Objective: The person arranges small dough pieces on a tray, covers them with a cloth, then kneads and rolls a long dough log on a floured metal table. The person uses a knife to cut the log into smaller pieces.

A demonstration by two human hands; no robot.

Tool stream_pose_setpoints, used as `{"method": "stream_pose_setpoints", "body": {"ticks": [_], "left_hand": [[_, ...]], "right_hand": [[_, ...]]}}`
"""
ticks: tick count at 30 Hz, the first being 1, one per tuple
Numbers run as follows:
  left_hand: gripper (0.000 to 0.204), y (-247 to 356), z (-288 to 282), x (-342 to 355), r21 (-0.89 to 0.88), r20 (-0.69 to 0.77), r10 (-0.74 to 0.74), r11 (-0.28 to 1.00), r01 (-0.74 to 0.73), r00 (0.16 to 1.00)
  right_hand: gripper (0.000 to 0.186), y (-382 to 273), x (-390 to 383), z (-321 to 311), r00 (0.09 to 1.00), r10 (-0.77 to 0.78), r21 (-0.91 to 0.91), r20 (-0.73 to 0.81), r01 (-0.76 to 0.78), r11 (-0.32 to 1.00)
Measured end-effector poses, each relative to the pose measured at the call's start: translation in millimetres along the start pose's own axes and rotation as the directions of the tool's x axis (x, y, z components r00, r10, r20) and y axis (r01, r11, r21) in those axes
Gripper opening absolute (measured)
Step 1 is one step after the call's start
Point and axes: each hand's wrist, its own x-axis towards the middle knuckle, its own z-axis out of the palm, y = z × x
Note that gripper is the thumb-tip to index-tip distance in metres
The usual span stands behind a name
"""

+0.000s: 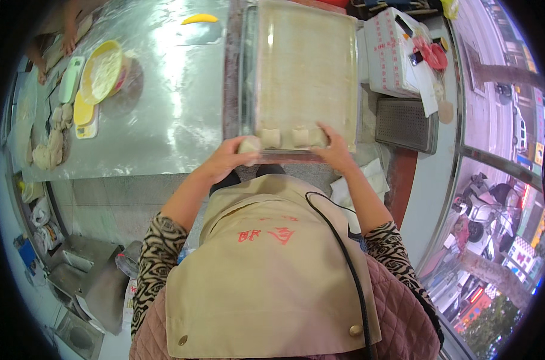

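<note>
A pale, rounded dough bun [249,144] is in my left hand [224,159], the fingers curled around its side at the near left corner of a shallow tray [308,72]. Two more dough buns, one left [271,138] and one right [300,137], sit along the tray's near edge. My right hand [338,153] closes on another dough piece [318,138], just right of them; the fingers partly cover it and are slightly blurred.
On the metal table [164,108] at left are a yellow bowl of flour [106,72], a small scale [85,123], dough lumps [47,153] and a yellow-handled scraper [199,19]. Another person's hand [69,41] works far left. A white box [392,57] and dark crate [407,123] stand right.
</note>
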Motion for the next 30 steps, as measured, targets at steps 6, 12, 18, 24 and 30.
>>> {"method": "stream_pose_setpoints", "body": {"ticks": [6,12,18,24,30], "left_hand": [[0.063,-54,133,163,0.864,0.02,0.386,0.457,-0.21,0.922],[0.073,-103,170,236,0.992,0.11,0.321,0.022,-0.124,0.941],[0.077,-98,135,194,0.989,0.129,0.518,-0.005,-0.148,0.846],[0.071,-101,100,177,0.995,0.095,0.41,-0.028,-0.092,0.907],[0.064,-107,89,177,0.99,0.133,0.404,-0.021,-0.137,0.905]], "right_hand": [[0.079,111,-8,-71,0.991,-0.111,-0.287,-0.078,0.084,0.954],[0.082,147,10,-58,0.985,-0.167,-0.422,0.039,0.168,0.891],[0.083,143,2,-52,0.95,-0.313,-0.562,-0.027,0.244,0.79],[0.08,121,22,-22,0.905,-0.412,-0.458,0.108,0.413,0.787],[0.078,122,36,7,0.926,-0.292,-0.505,0.241,0.376,0.776]]}}
